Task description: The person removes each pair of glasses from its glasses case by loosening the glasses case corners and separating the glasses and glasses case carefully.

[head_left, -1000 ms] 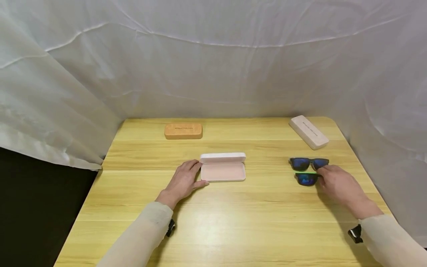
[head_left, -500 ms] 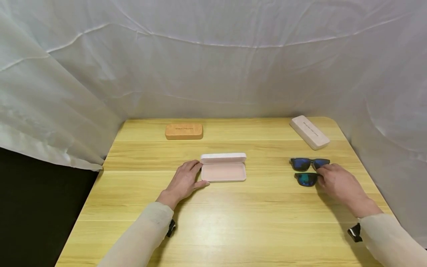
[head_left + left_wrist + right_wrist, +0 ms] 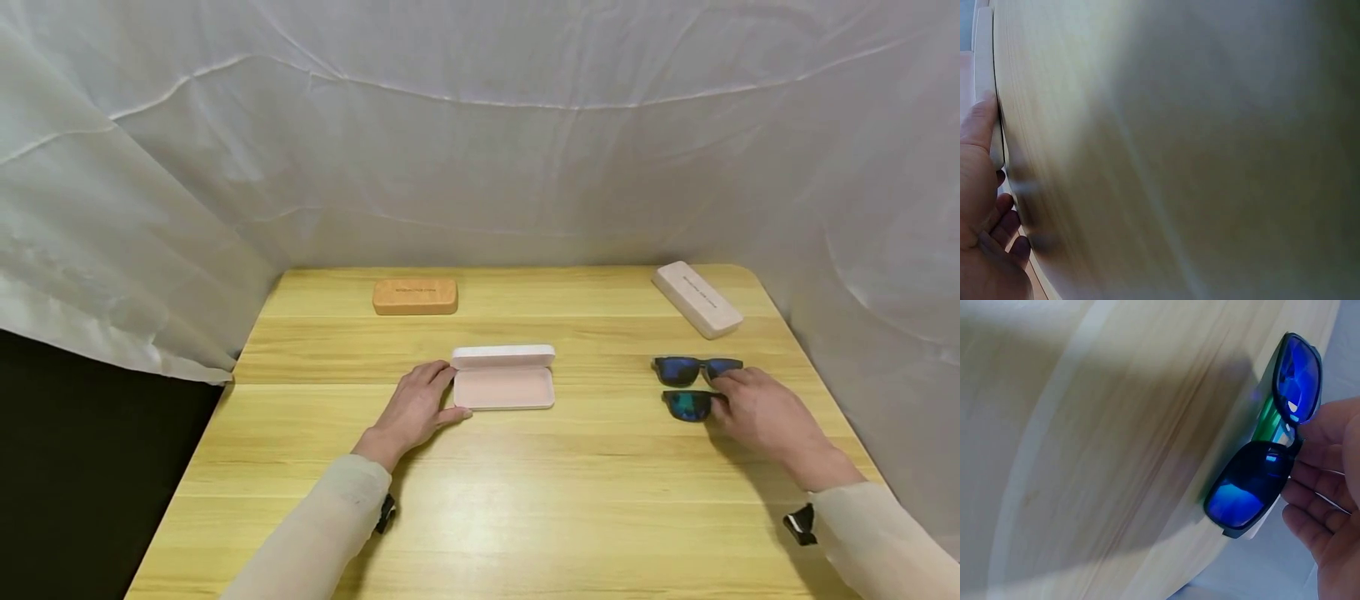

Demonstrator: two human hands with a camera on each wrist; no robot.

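Note:
A white glasses case (image 3: pixel 504 389) with a pale pink lining stands with its lid raised. My left hand (image 3: pixel 412 406) holds its left end, thumb along the front edge and fingers at the back corner; in the left wrist view the thumb presses the case's side (image 3: pixel 985 69). To the right, dark-framed sunglasses (image 3: pixel 677 372) with blue lenses lie on the table. Just in front of them, my right hand (image 3: pixel 765 417) pinches a second pair of sunglasses (image 3: pixel 688 406) by the bridge and hides its right lens. In the right wrist view both lenses of the held sunglasses (image 3: pixel 1241 497) show blue.
A closed orange-brown case (image 3: pixel 415 297) lies at the back left of the wooden table (image 3: pixel 510 500). A closed pale case (image 3: pixel 697 300) lies slanted at the back right. White cloth (image 3: pixel 480 183) hangs behind and at both sides.
Both hands stay nearly where they were. The front sunglasses seem to have tilted slightly: a bright green strip above their left lens is gone and that lens now reflects greener.

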